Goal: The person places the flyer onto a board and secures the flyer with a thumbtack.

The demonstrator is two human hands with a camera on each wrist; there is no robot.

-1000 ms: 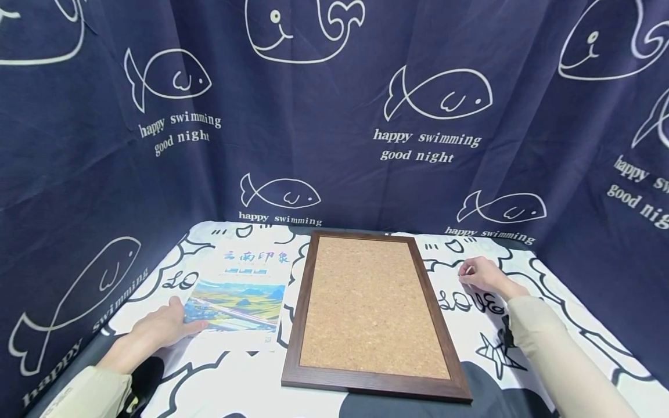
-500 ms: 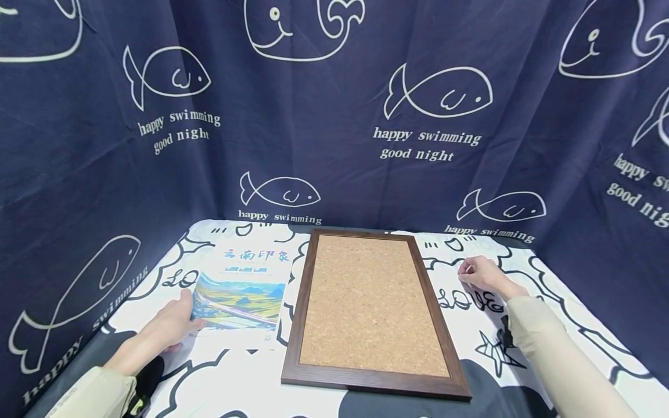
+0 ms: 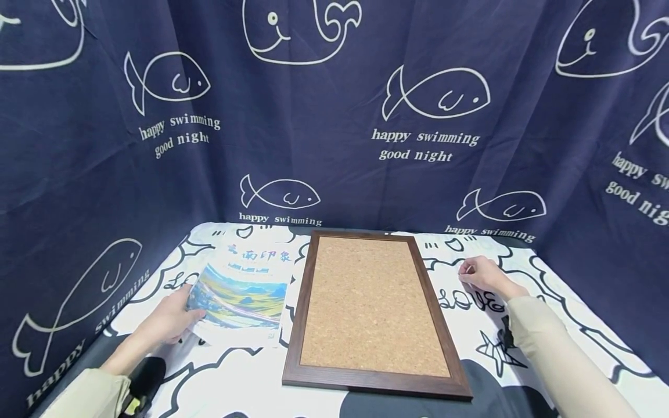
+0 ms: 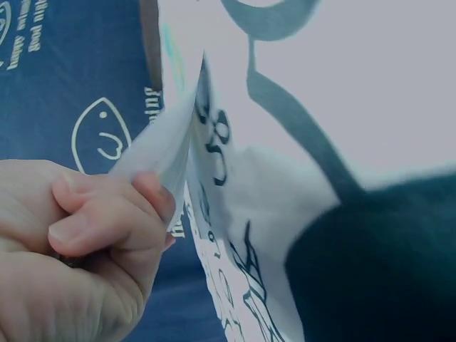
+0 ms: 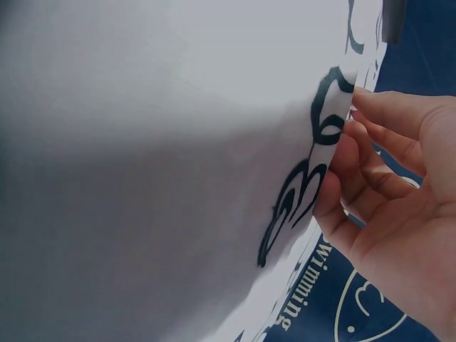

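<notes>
A printed poster (image 3: 240,296), with a colourful landscape and blue lettering, lies to the left of a cork board (image 3: 376,307) in a dark brown wooden frame. My left hand (image 3: 169,316) pinches the poster's left edge between thumb and fingers. In the left wrist view the sheet (image 4: 167,146) bends up off the cloth at that hand (image 4: 100,242). To the board's right, my right hand (image 3: 483,274) is down at the tablecloth with its fingers bent and fingertips close together. Seen from the right wrist, this hand (image 5: 399,178) has its fingertips at the cloth; whether something tiny is between them is unclear.
A white tablecloth (image 3: 251,383) with black line drawings covers the table. Navy curtains (image 3: 334,116) with fish drawings stand behind and at both sides. A dark object (image 3: 143,383) with a yellow patch is by the left wrist.
My left hand has shifted its grip up along the poster's left edge and lifted it, so that the sheet now curves. The right hand and the board have stayed put.
</notes>
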